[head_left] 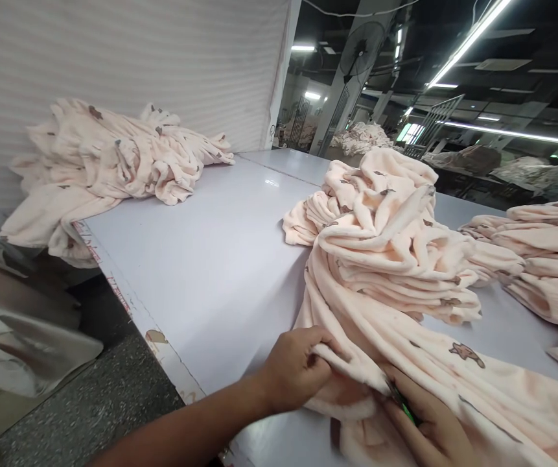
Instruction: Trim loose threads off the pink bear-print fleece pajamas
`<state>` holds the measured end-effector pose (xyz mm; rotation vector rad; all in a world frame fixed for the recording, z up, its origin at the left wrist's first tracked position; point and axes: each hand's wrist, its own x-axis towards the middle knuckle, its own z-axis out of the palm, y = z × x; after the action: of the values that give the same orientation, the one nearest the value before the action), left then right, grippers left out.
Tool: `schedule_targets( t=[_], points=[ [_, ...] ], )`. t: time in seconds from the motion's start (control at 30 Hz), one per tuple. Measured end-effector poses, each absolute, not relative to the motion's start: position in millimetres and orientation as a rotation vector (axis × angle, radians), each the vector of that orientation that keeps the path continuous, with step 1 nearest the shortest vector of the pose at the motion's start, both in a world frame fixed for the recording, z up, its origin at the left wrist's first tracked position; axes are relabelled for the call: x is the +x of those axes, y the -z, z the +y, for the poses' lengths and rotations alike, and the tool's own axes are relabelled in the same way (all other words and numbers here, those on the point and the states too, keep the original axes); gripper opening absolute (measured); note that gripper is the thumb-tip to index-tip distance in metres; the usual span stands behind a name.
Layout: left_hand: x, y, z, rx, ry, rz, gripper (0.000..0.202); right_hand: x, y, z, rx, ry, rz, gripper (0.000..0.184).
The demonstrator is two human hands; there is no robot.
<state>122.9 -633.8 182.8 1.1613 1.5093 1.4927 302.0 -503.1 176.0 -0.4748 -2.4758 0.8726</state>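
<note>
My left hand [298, 366] is closed in a pinch on the edge of a pale peach plush garment [405, 331] with brown star-like prints. To its right, my right hand [424, 421] is closed around small green-handled thread snips [404, 407]. Their dark tip meets the garment's edge, and much of the tool is hidden by fingers and cloth. The garment runs down to the lower right, its folds merging with a heap of the same plush cloth [380, 227] just beyond my hands.
A white table [201, 259] with a worn edge lies beneath. Another plush pile [113, 155] overhangs its far left corner, and stacked garments [555, 246] lie at right. Grey plastic sheeting [40, 337] is at lower left. A pale curtain-like wall [162, 65] stands behind.
</note>
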Motion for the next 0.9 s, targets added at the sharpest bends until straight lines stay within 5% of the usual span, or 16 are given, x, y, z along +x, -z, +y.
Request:
schedule_targets(
  t=[0.07, 0.4, 0.67, 0.9],
  points=[
    [111.0, -183.3, -633.0, 0.977, -1.42, 1.365, 0.012, 297.3, -180.3, -505.0, -0.536, -0.889, -2.466, 0.017],
    [94.6, -173.4, -627.7, 0.533, -1.371, 1.166, 0.044, 274.8, -175.6, -510.9, -0.759, -0.667, -2.441, 0.025],
    [97.1, -165.5, -619.8, 0.295, -1.393, 1.077, 0.036, 285.0, -178.0, -520.9, -0.381, -0.385, -2.69, 0.028],
    [97.0, -158.5, -615.8, 0.234, -1.38, 1.052, 0.024, 269.0, -171.4, -521.5, -0.565, -0.23, -2.69, 0.03]
  ],
)
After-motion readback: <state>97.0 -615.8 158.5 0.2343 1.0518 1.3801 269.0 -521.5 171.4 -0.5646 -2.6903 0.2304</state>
